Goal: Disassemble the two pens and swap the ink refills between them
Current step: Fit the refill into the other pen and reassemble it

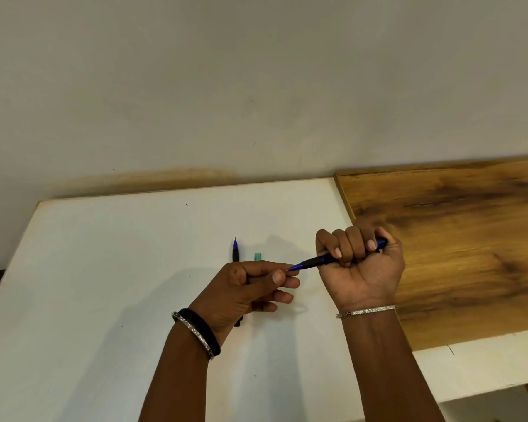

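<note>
My right hand point(360, 266) is closed in a fist around a blue pen point(317, 261) with a black grip, held above the white table point(104, 269), its tip pointing left. The thumb and forefinger of my left hand point(250, 287) pinch that pen's blue tip. A second pen point(235, 252), black with a blue tip, lies on the table pointing away from me; my left hand hides most of its length, and its lower end shows under my wrist. Right of that pen lies a small teal piece point(257, 256).
A brown wooden board point(470, 239) lies over the right part of the table, right beside my right hand. A plain wall rises behind the table's far edge. The table's left edge runs diagonally at the left.
</note>
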The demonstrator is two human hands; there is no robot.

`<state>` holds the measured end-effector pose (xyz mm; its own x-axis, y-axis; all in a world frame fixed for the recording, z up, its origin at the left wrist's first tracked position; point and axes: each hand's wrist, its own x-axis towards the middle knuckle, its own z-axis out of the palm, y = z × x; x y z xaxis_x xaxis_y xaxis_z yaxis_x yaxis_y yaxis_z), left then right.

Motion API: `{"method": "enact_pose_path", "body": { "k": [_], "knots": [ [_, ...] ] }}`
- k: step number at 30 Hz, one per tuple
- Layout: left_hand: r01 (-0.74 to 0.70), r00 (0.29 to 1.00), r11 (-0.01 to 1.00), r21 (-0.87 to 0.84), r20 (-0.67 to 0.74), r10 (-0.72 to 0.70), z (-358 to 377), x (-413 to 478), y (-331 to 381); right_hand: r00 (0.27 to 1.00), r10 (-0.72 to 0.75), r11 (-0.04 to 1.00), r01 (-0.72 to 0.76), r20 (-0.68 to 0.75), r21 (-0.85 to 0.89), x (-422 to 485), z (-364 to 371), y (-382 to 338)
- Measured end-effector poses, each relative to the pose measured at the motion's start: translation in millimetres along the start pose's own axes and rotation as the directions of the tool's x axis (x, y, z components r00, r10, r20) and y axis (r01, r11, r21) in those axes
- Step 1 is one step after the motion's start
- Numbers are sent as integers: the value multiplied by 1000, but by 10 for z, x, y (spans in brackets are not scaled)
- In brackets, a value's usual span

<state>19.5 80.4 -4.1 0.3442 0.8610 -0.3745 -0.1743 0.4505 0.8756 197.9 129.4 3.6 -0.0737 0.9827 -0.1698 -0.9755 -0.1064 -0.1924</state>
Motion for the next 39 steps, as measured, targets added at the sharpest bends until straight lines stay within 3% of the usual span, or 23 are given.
{"method": "enact_pose_path", "body": {
  "k": [22, 34, 39],
  "knots": [
    [10, 1000, 1000, 8, 11, -10, -11, 22, -15, 997, -68, 996, 67, -25, -59, -2, -21, -1],
    [-8, 957, 997, 73, -289, 29, -48, 55, -14, 985, -172, 965, 164, -24, -206, 1, -54, -7],
    [-69, 919, 993, 92, -383, 99, -64, 54, 19, 986, -134, 956, 101, -104, -275, 24, 0, 41]
  ]
}}
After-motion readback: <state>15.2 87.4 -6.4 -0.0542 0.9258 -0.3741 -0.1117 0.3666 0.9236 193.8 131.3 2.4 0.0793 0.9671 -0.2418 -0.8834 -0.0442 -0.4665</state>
